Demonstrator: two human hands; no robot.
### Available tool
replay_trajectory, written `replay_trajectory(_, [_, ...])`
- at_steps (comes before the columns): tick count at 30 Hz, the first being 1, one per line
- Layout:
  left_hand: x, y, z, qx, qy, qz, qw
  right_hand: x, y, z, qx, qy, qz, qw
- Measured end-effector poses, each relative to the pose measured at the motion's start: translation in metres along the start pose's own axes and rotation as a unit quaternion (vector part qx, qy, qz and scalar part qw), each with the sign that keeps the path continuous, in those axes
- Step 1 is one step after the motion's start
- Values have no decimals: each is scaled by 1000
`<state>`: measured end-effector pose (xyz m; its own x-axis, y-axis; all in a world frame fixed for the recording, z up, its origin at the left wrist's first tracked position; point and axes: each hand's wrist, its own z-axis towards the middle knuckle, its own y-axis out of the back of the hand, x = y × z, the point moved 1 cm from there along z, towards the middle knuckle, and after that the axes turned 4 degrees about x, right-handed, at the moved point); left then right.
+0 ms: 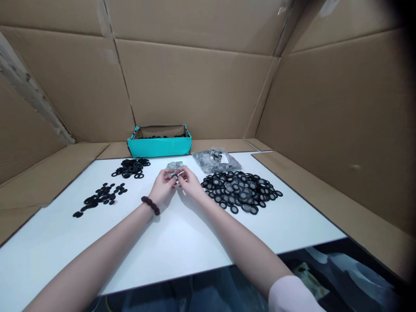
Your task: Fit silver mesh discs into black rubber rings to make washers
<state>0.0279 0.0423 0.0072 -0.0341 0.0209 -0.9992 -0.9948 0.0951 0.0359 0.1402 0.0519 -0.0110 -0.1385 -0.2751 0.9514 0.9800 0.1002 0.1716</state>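
My left hand [163, 185] and my right hand [189, 182] meet over the middle of the white table, fingers pinched together. Between their fingertips is a small black ring with a pale centre [174, 177], partly covered by the fingers. Just behind the hands lies a small heap of clear-grey discs [175, 165]. To the right of my right hand spreads a large pile of black rings with grey centres [240, 190]. Left of my left hand are a pile of open black rings [131, 168] and a scatter of small black discs [103, 195].
A turquoise box [159, 147] with black pieces inside stands at the table's back edge. Beside it lies a clear plastic bag [217, 160] of grey pieces. Cardboard walls [195, 86] enclose the white table [169, 255] at the back and sides.
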Motion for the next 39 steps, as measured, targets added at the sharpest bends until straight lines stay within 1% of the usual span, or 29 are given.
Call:
replay_trajectory(3, [1, 1, 1, -8, -8, -5, 1000, -1, -2, -2, 11, 18, -10, 1000])
replay_trajectory(7, [2, 4, 1, 1, -10, -18, 1000, 0, -1, -2, 4, 17, -9, 1000])
replay_trajectory(11, [3, 7, 4, 4, -8, -37, 999, 0, 0, 1, 19, 20, 9, 1000])
replay_trajectory(14, [5, 8, 6, 3, 1, -31, 1000, -4, 0, 2, 19, 13, 16, 1000])
replay_trajectory(18, [9, 8, 7, -10, 16, -17, 1000, -8, -4, 0, 26, -8, 27, 999])
replay_trajectory(21, [11, 8, 8, -22, 18, -18, 999, -7, -6, -1, 29, 1, 30, 999])
replay_trajectory(24, [12, 9, 9, -29, 24, -23, 999, -3, -7, -2, 22, 8, 25, 999])
replay_trajectory(27, [11, 8, 9, -19, 33, -24, 999, 2, -4, -2, 2, -21, 46, 999])
replay_trajectory(30, [7, 7, 7, -13, 21, -35, 999, 6, -1, -1, 5, -58, 91, 994])
replay_trajectory(32, [5, 6, 6, -11, 16, -39, 999, 8, 0, -1, 9, -66, 109, 992])
replay_trajectory(39, [1, 5, 4, -28, -12, 0, 1000, 1, -3, 0, -12, -40, 89, 995])
